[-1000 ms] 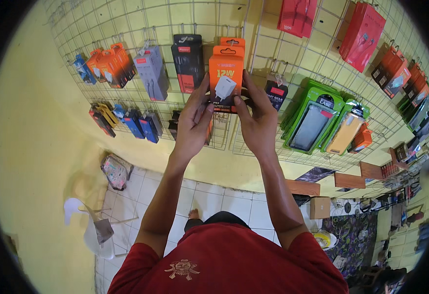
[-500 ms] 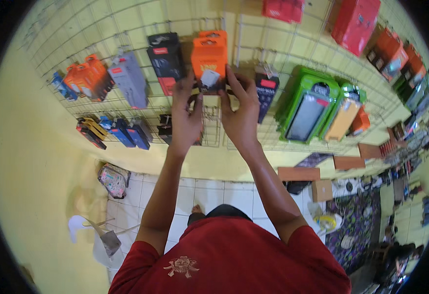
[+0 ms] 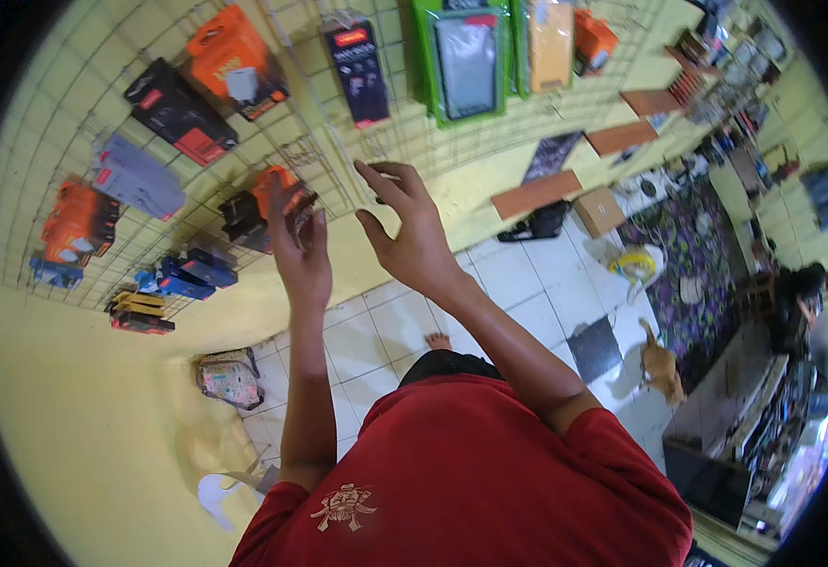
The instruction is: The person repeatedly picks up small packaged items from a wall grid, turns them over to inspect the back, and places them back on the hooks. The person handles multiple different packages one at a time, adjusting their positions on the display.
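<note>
My left hand (image 3: 302, 260) is raised in front of the wire grid, its fingers stretched upward. They partly cover a small orange-and-black package (image 3: 279, 186), beside a black box (image 3: 242, 219); whether they touch it I cannot tell. My right hand (image 3: 412, 231) hangs in the air with thumb and fingers spread, holding nothing. Above both hands, an orange charger box (image 3: 228, 49) hangs tilted on the grid. A black-and-red box (image 3: 178, 111) is to its left, and a dark narrow package (image 3: 357, 74) to its right.
Green phone-case packages (image 3: 469, 66) hang farther right on the wire grid (image 3: 329, 142). Grey (image 3: 135, 178) and orange boxes (image 3: 78, 222) hang at left. Wooden shelves (image 3: 535, 194), a carton (image 3: 598, 212) and a backpack (image 3: 232, 378) lie beyond. A cat (image 3: 661, 367) is on the tiled floor.
Both hands have come away from the orange charger box and moved lower and apart. The box stays hanging on the grid. The whole view has turned and shifted toward the right.
</note>
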